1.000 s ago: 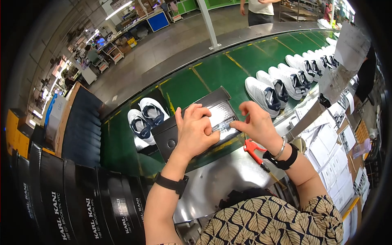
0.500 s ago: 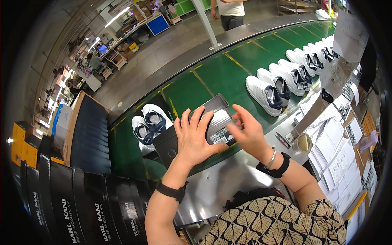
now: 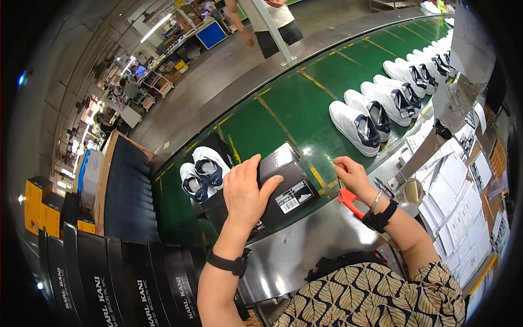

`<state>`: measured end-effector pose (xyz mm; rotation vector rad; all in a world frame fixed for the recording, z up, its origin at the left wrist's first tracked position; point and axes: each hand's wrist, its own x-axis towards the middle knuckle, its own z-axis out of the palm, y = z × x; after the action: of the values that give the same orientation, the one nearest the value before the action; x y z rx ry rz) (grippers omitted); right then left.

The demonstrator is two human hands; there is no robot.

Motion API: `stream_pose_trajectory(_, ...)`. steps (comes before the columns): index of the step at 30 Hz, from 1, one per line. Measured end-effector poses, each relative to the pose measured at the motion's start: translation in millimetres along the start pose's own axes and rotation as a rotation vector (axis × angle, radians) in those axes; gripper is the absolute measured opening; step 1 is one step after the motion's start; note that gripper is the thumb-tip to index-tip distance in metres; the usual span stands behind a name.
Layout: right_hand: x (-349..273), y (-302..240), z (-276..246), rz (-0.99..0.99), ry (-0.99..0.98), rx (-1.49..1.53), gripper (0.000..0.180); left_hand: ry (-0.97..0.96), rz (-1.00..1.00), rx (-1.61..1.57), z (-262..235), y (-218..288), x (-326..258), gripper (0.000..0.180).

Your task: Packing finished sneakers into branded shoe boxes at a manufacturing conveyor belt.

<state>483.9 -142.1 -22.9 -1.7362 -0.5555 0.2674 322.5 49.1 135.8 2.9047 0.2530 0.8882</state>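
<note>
My left hand (image 3: 245, 191) lies across the top of a black shoe box (image 3: 297, 191), fingers stretched and thumb apart, pressing on its lid. The lid is down, and a white label (image 3: 294, 197) shows on the end facing me. To the right of the box, my right hand (image 3: 353, 177) is closed on a thin red-handled tool (image 3: 351, 203). Its red part hangs below my fingers; its exact kind is unclear. Just beyond the box on the left, a pair of white shoes with navy linings (image 3: 206, 170) rests with heels toward me.
White shoes (image 3: 355, 126) stand in a row along the right of the green conveyor (image 3: 272, 117). Stacked black boxes (image 3: 125, 278) fill the lower left. Papers (image 3: 449, 196), a cup (image 3: 409, 192) and a dark tool (image 3: 383, 188) lie right. A person (image 3: 272, 24) stands across the belt.
The box lid has come down and its labelled end now faces me. My right hand has left the box and taken the red-handled tool. The person across the belt has moved left.
</note>
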Motion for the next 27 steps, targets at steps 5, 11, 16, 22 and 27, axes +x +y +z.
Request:
stream_pose_trajectory(5,15.1,51.1,-53.2,-0.090,0.107,-0.503,0.020,0.088,0.025,0.082,-1.3,-22.3,10.1,0.043)
stream_pose_trajectory(11,46.7,73.2,-85.2,-0.219,0.295,-0.817,0.022,0.437,-0.222,0.053,-15.8,-39.7,35.0,0.030)
stream_pose_trajectory(16,77.7,86.5,-92.4,-0.099,0.151,-1.124,0.021,0.226,0.224,0.289,31.8,-39.2,38.9,0.035)
stream_pose_trajectory(22,102.1,84.0,-104.4,0.035,-0.100,-1.436,0.025,-0.235,-0.181,0.169,76.5,-59.5,-34.3,0.035)
stream_pose_trajectory(27,122.2,67.6,-123.8,0.144,-0.400,-1.457,0.022,-0.046,-0.339,0.161,15.4,-67.8,-93.7,0.031)
